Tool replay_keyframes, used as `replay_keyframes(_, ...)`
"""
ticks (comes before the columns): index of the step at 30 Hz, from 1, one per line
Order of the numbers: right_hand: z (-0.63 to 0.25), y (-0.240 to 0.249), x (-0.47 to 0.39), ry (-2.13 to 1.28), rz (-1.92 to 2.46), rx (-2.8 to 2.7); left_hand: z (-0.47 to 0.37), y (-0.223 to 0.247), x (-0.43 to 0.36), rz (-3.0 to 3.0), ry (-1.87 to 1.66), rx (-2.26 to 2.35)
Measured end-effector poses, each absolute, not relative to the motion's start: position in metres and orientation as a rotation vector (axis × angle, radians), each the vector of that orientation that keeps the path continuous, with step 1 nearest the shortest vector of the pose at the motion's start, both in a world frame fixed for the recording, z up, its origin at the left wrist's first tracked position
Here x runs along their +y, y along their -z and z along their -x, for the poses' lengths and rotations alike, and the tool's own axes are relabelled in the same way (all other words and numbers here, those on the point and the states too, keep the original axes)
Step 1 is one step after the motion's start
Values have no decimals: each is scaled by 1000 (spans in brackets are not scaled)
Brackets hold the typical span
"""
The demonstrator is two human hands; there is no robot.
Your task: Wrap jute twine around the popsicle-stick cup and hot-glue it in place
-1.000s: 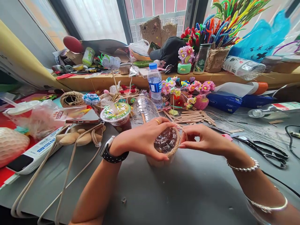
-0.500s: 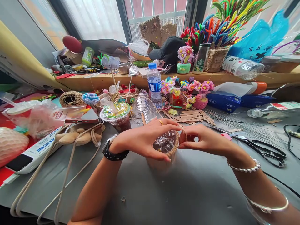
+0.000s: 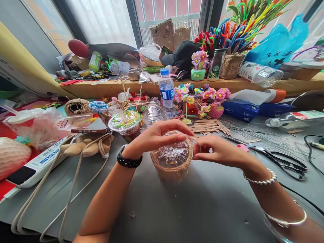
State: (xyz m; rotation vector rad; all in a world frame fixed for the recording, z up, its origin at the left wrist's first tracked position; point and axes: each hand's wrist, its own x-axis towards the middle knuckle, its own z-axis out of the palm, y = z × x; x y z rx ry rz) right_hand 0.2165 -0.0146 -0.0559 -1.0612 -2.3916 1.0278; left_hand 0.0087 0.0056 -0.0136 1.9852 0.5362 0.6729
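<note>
A round container stands on the grey table, its side covered in tan strips and braided twine running round its upper rim. Its top shows the clear ribbed bottom of a plastic bottle. My left hand arches over the far side, thumb and fingertips closed together on the twine at the rim's far right. At the right edge, my right hand pinches the twine's loose end between thumb and forefinger. The fingers' exact contact is partly hidden.
Behind stand a lidded drink cup, a water bottle and fuzzy flowers. Wooden sticks and black-handled scissors lie to the right. A phone, a corded pouch and a twine coil are at left.
My left hand has moved up and back off the near rim, its thumb now close to its fingers, uncovering the container's top. My right hand stays nearly in place with the twine.
</note>
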Motion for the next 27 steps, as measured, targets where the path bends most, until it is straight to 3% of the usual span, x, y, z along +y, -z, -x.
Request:
replay_keyframes(10, -218, 56, -14, -1068, 1079, -2387, -2, 13, 6, -1707, -968, 676)
replay_keyframes(27, -220, 58, -14, -1104, 1129, -2382, -3, 2, -5, -2098, -1026, 962)
